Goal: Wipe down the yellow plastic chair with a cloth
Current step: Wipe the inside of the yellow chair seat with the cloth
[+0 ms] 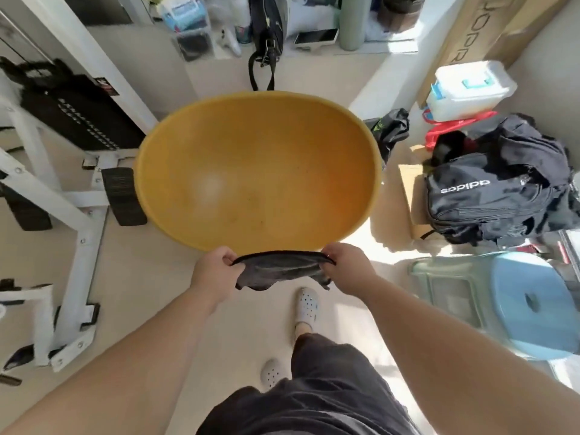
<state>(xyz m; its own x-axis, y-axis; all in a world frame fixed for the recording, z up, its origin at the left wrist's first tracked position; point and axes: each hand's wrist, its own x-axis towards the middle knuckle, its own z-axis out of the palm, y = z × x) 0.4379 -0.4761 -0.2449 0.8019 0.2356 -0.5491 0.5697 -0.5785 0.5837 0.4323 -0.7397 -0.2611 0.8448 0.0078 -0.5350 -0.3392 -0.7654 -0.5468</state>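
The yellow plastic chair point(257, 171) fills the middle of the view, seen from above as a deep rounded shell with a pale glare patch and small dark specks on the seat. Just below its near rim a dark grey cloth point(279, 270) is stretched between both hands. My left hand point(216, 271) pinches the cloth's left end and my right hand point(346, 266) pinches its right end. The cloth hangs in the air, apart from the seat surface.
A white weight-machine frame point(78, 215) with black pads stands to the left. A black backpack point(499, 189), a white storage box point(470, 89) and a blue stool point(530, 302) crowd the right. A black bag point(266, 29) hangs behind the chair.
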